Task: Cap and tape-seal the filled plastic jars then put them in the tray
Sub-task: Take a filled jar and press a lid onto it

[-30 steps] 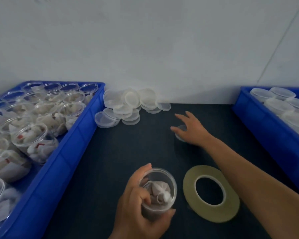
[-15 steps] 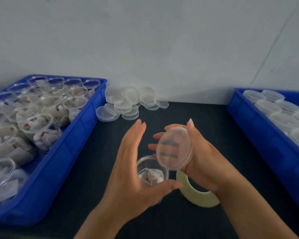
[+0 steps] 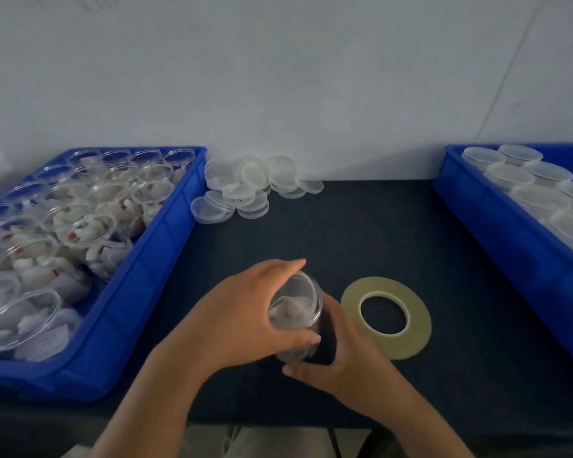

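A clear plastic jar [image 3: 295, 314] with white packets inside stands on the dark table near the front edge, with a clear lid on its mouth. My left hand [image 3: 242, 315] wraps over its top and left side, the thumb across its front. My right hand [image 3: 348, 358] curls round its lower right side from behind. A flat roll of yellowish tape [image 3: 417, 328] lies just right of the jar. Loose clear lids [image 3: 252, 188] are heaped at the back by the wall.
A blue tray [image 3: 166, 236] on the left holds several open filled jars. Another blue tray [image 3: 497, 236] on the right holds several capped jars. The table's front edge runs just below my wrists.
My right hand has brought the lid down from mid-air onto the jar. Both hands have closed round the jar, which now sits lower and nearer the table's front.
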`<move>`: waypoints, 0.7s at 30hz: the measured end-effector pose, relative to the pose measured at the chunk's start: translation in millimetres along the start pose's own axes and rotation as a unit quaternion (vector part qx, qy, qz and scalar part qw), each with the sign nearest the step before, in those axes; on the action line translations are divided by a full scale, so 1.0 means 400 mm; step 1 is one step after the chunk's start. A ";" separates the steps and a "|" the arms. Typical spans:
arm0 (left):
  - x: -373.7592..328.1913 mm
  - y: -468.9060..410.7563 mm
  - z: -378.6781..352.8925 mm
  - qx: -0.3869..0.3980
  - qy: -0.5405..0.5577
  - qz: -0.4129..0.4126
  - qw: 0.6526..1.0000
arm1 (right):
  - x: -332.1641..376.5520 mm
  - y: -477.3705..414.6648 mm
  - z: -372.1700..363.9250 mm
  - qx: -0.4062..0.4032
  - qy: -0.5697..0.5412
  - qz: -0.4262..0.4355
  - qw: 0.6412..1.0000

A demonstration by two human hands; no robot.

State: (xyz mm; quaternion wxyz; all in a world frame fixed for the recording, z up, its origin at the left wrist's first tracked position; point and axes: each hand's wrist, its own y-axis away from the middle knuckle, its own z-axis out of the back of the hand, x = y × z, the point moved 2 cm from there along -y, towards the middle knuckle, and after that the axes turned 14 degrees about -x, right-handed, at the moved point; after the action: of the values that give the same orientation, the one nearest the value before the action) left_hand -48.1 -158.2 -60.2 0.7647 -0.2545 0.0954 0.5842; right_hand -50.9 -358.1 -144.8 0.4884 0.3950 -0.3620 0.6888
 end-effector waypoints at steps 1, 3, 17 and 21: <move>-0.004 -0.002 -0.011 0.008 -0.012 0.003 1.000 | 0.004 -0.001 -0.027 -0.032 -0.028 0.008 0.999; -0.014 -0.013 -0.021 0.015 -0.036 0.014 0.999 | 0.009 -0.004 -0.070 -0.098 -0.054 0.006 0.994; -0.095 0.015 0.037 0.107 -0.182 0.073 0.975 | 0.014 0.060 -0.083 -0.150 0.053 0.103 0.982; -0.099 0.022 0.054 0.124 -0.192 0.105 0.968 | 0.025 0.077 -0.086 -0.134 0.093 0.135 0.977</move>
State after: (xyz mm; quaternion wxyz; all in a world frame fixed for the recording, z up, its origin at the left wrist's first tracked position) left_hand -71.7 -179.0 -26.6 0.7285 -0.0290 0.0444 0.6830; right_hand -88.9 -331.9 -154.1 0.4708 0.2079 -0.4543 0.7271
